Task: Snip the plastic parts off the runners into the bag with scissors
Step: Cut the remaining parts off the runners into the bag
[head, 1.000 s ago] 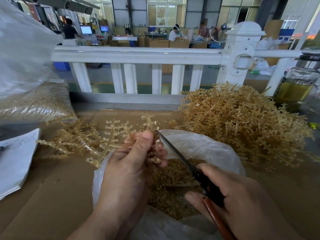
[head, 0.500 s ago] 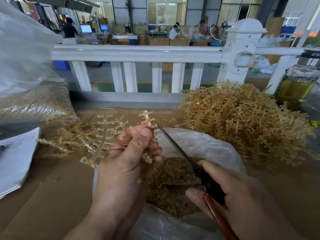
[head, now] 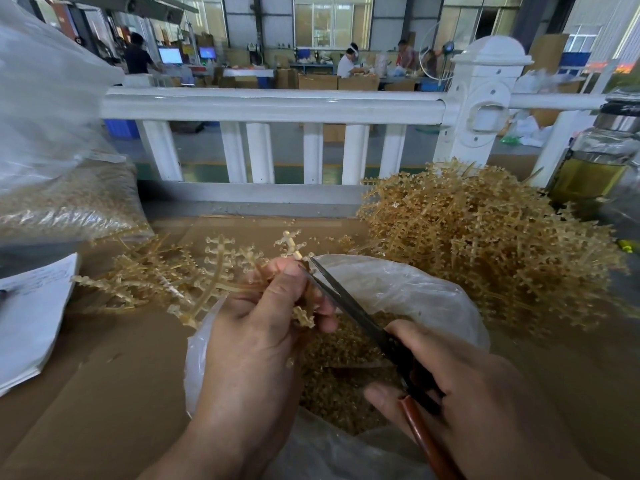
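Observation:
My left hand (head: 258, 327) grips a tan plastic runner (head: 214, 268) with small parts along its branches, held over the open clear bag (head: 408, 289). My right hand (head: 460, 386) holds dark scissors (head: 349, 306) with a brown handle. Their tip touches a branch of the runner just above my left thumb. Inside the bag lies a heap of small tan cut parts (head: 343, 368). A large tangled pile of tan runners (head: 485, 244) sits at the right. A flatter pile of runners (head: 138, 275) lies at the left behind my left hand.
Brown cardboard (head: 104, 393) covers the work surface. A filled clear bag (head: 62, 202) stands at the far left, white papers (head: 31, 317) below it. A white railing (head: 277, 105) crosses behind. A glass jar with yellow liquid (head: 595, 168) stands at the right edge.
The runner has shifted slightly in my left hand, and the scissor tip has closed in on the branch near my thumb. My right hand stays in place.

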